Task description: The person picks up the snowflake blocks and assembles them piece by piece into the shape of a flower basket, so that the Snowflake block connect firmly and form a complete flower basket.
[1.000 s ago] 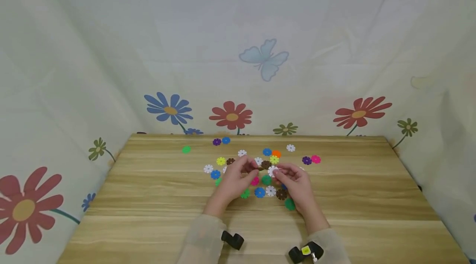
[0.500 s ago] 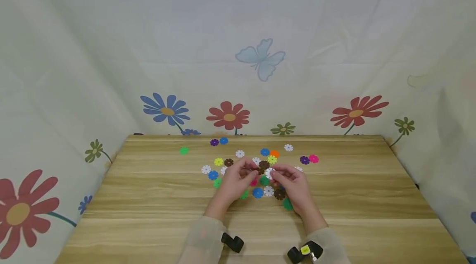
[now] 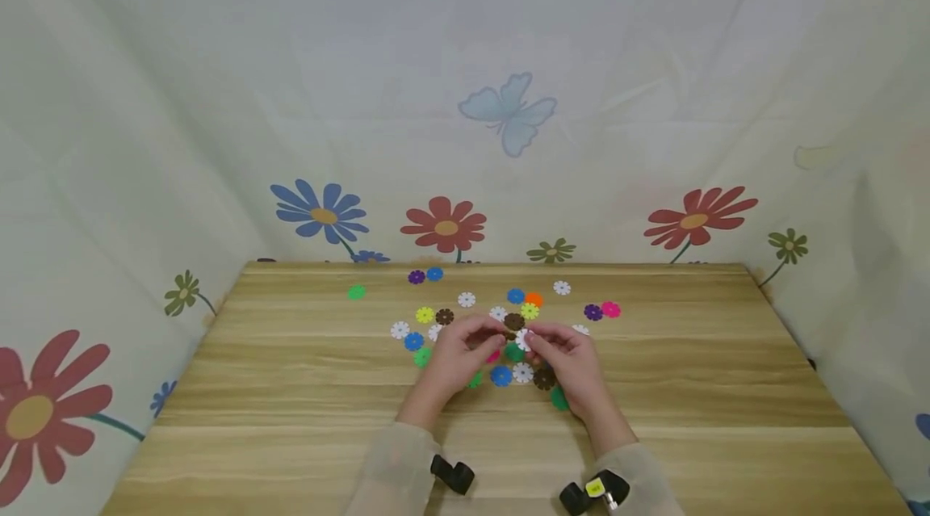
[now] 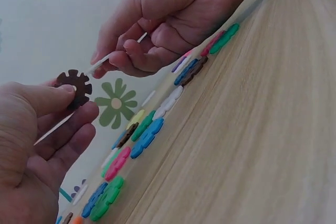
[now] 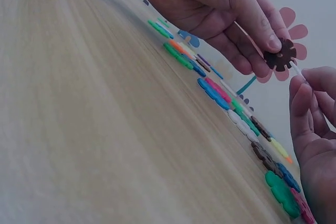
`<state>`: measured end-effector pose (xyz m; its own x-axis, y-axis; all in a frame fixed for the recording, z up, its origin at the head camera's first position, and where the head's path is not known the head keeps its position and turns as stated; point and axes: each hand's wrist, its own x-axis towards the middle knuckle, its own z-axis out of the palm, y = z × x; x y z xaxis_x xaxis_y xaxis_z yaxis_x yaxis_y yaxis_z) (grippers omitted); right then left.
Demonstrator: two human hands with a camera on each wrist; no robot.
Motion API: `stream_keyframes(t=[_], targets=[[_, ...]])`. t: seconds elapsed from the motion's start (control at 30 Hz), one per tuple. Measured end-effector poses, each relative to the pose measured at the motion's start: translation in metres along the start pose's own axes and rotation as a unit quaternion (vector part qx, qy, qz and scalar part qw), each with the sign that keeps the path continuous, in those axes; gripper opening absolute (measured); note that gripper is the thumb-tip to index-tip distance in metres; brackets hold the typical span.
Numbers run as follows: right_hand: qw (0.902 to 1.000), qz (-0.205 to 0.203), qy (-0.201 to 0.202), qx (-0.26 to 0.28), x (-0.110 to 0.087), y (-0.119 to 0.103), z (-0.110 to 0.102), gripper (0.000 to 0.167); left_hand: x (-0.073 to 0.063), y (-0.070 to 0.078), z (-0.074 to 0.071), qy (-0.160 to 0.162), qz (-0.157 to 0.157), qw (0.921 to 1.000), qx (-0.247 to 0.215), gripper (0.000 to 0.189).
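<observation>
My left hand point(image 3: 456, 354) pinches a brown notched plastic disc point(image 4: 76, 88) between thumb and fingers. With its thumb and fingertips, my right hand point(image 3: 574, 358) holds a white notched disc point(image 3: 523, 340). In the left wrist view the white disc is seen nearly edge-on, its rim meeting the brown disc's notched edge; whether it sits inside a slot cannot be told. A thin pale edge point(image 4: 52, 128) shows between my left fingers, its kind unclear. Both hands are raised above the wooden table point(image 3: 305, 403), over loose discs such as a blue one point(image 3: 501, 375).
Several flower-shaped discs lie scattered round the hands, among them a green disc point(image 3: 356, 292) at left, a purple disc point(image 3: 593, 312) and a pink disc point(image 3: 611, 309) at right. A patterned cloth point(image 3: 625, 120) hangs behind the table's far edge.
The white disc in my right hand has come slightly left, closer to the left fingertips. The head view has shifted a little. Both hands keep their holds.
</observation>
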<state>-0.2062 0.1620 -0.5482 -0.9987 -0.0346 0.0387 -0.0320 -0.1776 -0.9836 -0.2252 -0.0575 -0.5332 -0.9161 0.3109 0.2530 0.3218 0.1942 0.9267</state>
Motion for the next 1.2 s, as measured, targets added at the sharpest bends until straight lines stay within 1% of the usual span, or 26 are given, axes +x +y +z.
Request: stream_keyframes(t=[0.2,0.5,0.73,0.83,1.0,1.2], targets=[[0.9999,0.007,0.005,-0.005,-0.0021,-0.0011,0.0002,0.027,-0.0014,-0.0018,0.0004,0.001,0.015,0.9996,0.022,0.016],[0.9997,0.022,0.009,0.01,-0.0018,-0.0009,0.0025,0.03,-0.0016,-0.0013,-0.0001,0.011,0.021,0.9987,0.044,0.017],[0.9997,0.018,0.004,0.014,-0.0004,-0.0017,0.0034,0.03,-0.0008,-0.0022,-0.0031,0.015,0.033,0.9984,0.043,0.017],[0.9998,0.019,0.004,0.011,-0.001,-0.0015,0.0039,0.03,-0.0011,-0.0033,-0.0048,0.01,0.037,0.9984,0.042,0.016],[0.9998,0.016,0.005,0.01,-0.0018,0.0001,0.0038,0.029,-0.0025,-0.0019,-0.0029,0.009,0.04,0.998,0.048,0.017],[0.9996,0.023,0.005,0.015,-0.0003,-0.0006,0.0046,0.03,-0.0031,-0.0008,-0.0019,0.02,0.042,0.9981,0.042,0.017]])
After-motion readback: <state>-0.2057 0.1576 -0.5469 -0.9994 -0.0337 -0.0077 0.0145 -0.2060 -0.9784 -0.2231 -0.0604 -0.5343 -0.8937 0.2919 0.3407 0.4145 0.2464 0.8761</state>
